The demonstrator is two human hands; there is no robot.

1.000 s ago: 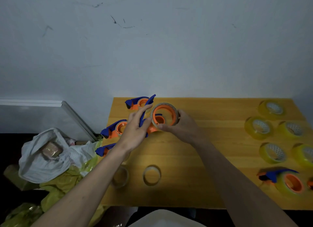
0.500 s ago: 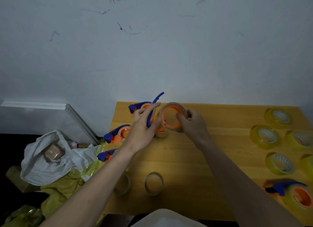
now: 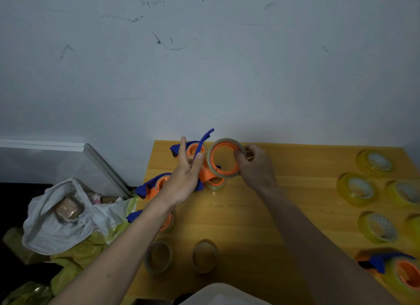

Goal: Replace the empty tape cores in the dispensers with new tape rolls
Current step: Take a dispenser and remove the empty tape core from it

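Above the wooden table (image 3: 261, 216) I hold a blue and orange tape dispenser (image 3: 205, 168). My left hand (image 3: 184, 179) grips its blue handle, with the index finger raised. My right hand (image 3: 255, 168) pinches the thin brown empty core (image 3: 223, 158) around the dispenser's orange hub. Two removed empty cores (image 3: 159, 255) (image 3: 204, 254) lie near the front edge. Several new yellow tape rolls (image 3: 359, 188) lie at the right. A dispenser loaded with yellow tape (image 3: 400, 270) sits at the front right.
Three more blue and orange dispensers (image 3: 154, 186) lie along the table's left side. Left of the table sit a white plastic bag (image 3: 56, 218) and yellow bags (image 3: 75, 259). A white wall stands right behind the table.
Both hands have lifted the dispenser slightly up and away from me. The blue handle has swung more upright. My right hand stays on the core.
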